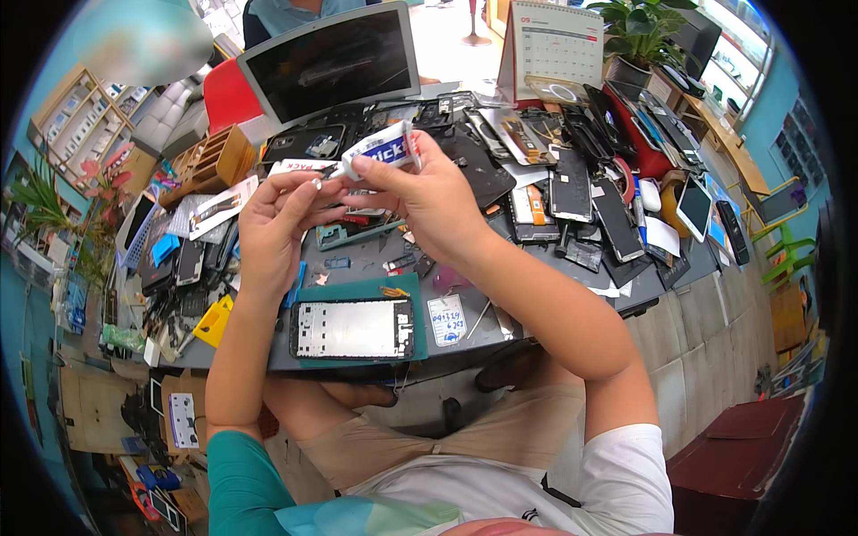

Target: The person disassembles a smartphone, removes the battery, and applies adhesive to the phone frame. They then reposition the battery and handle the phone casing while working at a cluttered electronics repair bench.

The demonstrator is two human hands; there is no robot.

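Above the middle of the workbench, my right hand (pixel 435 201) grips a white and blue glue tube (pixel 382 147), its narrow nozzle pointing left and down. My left hand (pixel 284 214) is closed just left of the nozzle, thumb and fingers pinched together. A tiny whitish piece (pixel 317 184) shows at its fingertips, too small to name. Below both hands lies a phone frame (pixel 353 328) with a silver metal plate, flat on a green mat (pixel 409 290) at the bench's near edge.
Phone parts crowd the bench, including several dark screens (pixel 570 186) to the right. A laptop (pixel 331 67) and a desk calendar (pixel 556 54) stand at the back. A wooden organizer (pixel 214 165) sits at the left. Behind the laptop is another person (pixel 290 16).
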